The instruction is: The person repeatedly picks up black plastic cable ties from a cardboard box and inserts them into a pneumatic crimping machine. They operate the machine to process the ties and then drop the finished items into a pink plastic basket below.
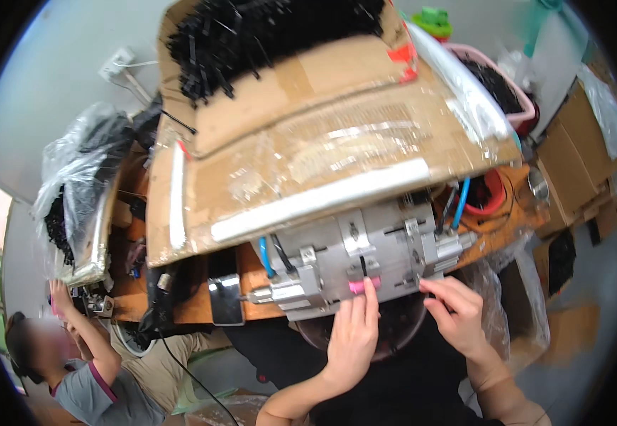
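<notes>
My left hand reaches to the front of a grey metal fixture, its fingers stretched out side by side. The index fingertip touches a small pink piece at the fixture's front middle. A thin black part stands just behind the pink piece. At the fixture's right front corner is my right hand, thumb and index finger drawn together in a pinch. Something small and dark may be at those fingertips, but it is too small to make out. Metal cylinders with blue and black tubes sit at both ends of the fixture.
A large cardboard box full of black cable-tie-like parts overhangs the fixture. A phone lies on the wooden table, left of the fixture. A red bowl stands right. Another person works at the far left.
</notes>
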Demonstrator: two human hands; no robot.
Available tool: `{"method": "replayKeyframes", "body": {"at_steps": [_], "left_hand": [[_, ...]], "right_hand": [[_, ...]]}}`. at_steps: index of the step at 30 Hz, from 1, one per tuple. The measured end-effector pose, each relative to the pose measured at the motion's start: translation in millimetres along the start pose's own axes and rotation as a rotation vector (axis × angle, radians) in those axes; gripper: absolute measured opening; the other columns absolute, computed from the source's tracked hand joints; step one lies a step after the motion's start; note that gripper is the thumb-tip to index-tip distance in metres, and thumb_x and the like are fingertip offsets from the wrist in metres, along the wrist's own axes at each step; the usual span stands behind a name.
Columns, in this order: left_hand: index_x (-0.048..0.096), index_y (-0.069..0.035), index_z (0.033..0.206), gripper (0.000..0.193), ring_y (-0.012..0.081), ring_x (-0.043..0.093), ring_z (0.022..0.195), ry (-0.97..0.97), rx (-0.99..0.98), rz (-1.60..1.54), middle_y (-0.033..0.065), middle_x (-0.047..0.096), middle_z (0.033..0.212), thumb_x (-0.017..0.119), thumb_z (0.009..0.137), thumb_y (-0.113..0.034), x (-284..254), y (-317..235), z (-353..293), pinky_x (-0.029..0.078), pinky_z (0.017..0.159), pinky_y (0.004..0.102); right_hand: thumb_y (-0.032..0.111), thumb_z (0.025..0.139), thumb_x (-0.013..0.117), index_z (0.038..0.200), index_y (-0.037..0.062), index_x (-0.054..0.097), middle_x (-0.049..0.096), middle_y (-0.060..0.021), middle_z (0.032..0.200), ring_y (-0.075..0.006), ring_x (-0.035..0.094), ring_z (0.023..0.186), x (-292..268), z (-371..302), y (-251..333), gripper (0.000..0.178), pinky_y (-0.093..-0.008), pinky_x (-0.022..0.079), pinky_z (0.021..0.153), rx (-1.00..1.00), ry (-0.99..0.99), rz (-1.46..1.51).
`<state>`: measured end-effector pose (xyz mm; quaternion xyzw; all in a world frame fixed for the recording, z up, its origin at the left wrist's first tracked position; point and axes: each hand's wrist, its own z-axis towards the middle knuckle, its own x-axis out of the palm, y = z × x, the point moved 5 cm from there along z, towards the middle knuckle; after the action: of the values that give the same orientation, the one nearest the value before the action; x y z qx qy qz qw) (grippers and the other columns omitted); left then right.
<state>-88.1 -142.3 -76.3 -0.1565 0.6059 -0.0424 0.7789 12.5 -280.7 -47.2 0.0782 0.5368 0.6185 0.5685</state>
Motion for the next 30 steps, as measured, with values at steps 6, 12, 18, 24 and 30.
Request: {"method": "replayKeyframes", "body": {"at_steps": [6, 12, 18, 24, 30], "left_hand": [[0.038, 0.003, 0.145, 0.074, 0.0311, 0.051, 0.097, -0.024, 0.066, -0.218, 0.0145, 0.053, 0.104, 0.073, 0.082, -0.012, -58.9, 18.1, 11.1, 0.045, 0.087, 0.0386], [0.059, -0.002, 0.126, 0.042, 0.0236, 0.057, 0.083, -0.422, 0.151, -0.276, 0.0121, 0.060, 0.089, 0.065, 0.085, 0.004, -167.8, 131.2, 146.1, 0.048, 0.080, 0.0346], [0.060, 0.001, 0.114, 0.040, 0.0380, 0.061, 0.092, -0.460, -0.012, 0.043, 0.0222, 0.066, 0.096, 0.032, 0.104, -0.025, -227.0, 186.1, 354.9, 0.044, 0.084, 0.0480], [0.040, -0.005, 0.145, 0.081, 0.0464, 0.055, 0.118, -0.066, -0.346, -0.021, 0.0317, 0.055, 0.129, 0.017, 0.097, -0.066, -194.8, 226.5, 480.3, 0.042, 0.100, 0.0539], [0.028, -0.016, 0.154, 0.092, 0.0452, 0.044, 0.130, 0.112, -0.620, -0.232, 0.0216, 0.029, 0.155, 0.025, 0.088, -0.079, -209.0, 227.1, 481.4, 0.040, 0.099, 0.0645]], "right_hand": [[0.000, 0.075, 0.076, 0.105, -0.0007, 0.069, 0.070, -0.0144, 0.092, -0.0262, 0.066, 0.076, -13.5, 53.1, 29.6, 0.031, -0.0323, 0.053, 0.062, -0.230, 0.076, -0.107], [0.011, 0.092, 0.063, 0.102, -0.0004, 0.066, 0.063, -0.0072, 0.081, -0.0123, 0.055, 0.066, -33.5, 249.4, 39.5, 0.015, -0.0287, 0.044, 0.060, -0.317, -0.004, -0.068], [0.041, 0.096, 0.057, 0.105, 0.0026, 0.064, 0.067, -0.0140, 0.097, -0.0269, 0.063, 0.093, -19.7, 499.9, 28.0, 0.040, -0.0392, 0.049, 0.082, -0.278, -0.225, -0.198], [0.069, 0.093, 0.034, 0.146, 0.0121, 0.043, 0.039, -0.0245, 0.147, -0.0444, 0.034, 0.138, 45.0, 610.5, -13.5, 0.078, -0.0636, 0.031, 0.105, 0.018, 0.011, -0.535], [0.072, 0.094, 0.027, 0.135, 0.0027, 0.053, 0.046, -0.0346, 0.138, -0.0464, 0.037, 0.136, 64.3, 595.2, 15.5, 0.085, -0.0543, 0.037, 0.107, 0.014, 0.117, -0.411]]}}
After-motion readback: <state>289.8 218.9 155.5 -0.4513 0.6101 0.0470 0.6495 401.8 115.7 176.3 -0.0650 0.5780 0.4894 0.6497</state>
